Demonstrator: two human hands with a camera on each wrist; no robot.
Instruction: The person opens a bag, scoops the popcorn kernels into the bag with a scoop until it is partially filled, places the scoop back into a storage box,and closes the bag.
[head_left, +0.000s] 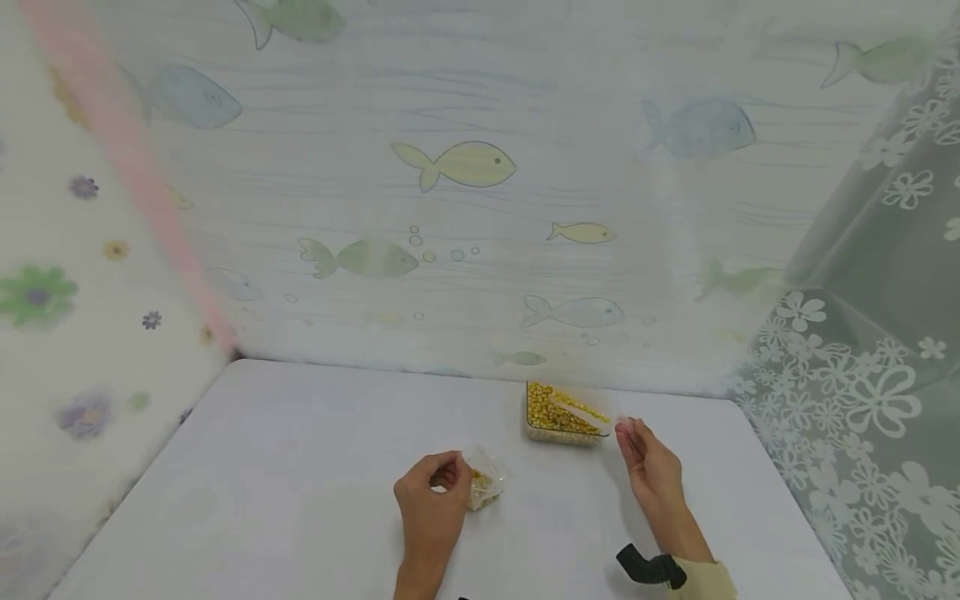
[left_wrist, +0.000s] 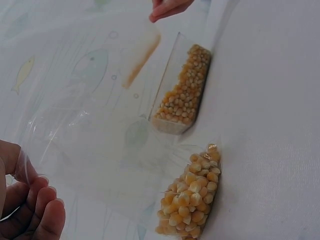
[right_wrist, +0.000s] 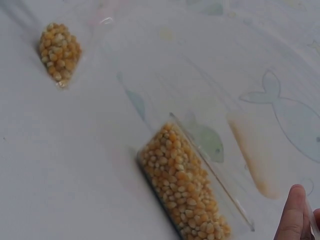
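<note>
My left hand [head_left: 435,500] pinches the upper edge of a clear plastic bag [left_wrist: 75,145], which stands on the table with corn kernels [left_wrist: 192,200] gathered in its bottom. Farther back, a clear rectangular box [head_left: 564,435] holds many more corn kernels [right_wrist: 185,195]. My right hand [head_left: 654,471] is just right of this box. Between its fingertips it pinches a pale, see-through, scoop-like tool [right_wrist: 252,155] that reaches over the box; a blurred tan strip shows along the tool, and its exact shape is unclear.
The white table [head_left: 300,467] stretches out to the left of the bag. Behind it hangs a curtain [head_left: 465,292] printed with fish, close to the box. Flowered sheets [head_left: 885,417] close off both sides. A black strap [head_left: 651,567] is at my right wrist.
</note>
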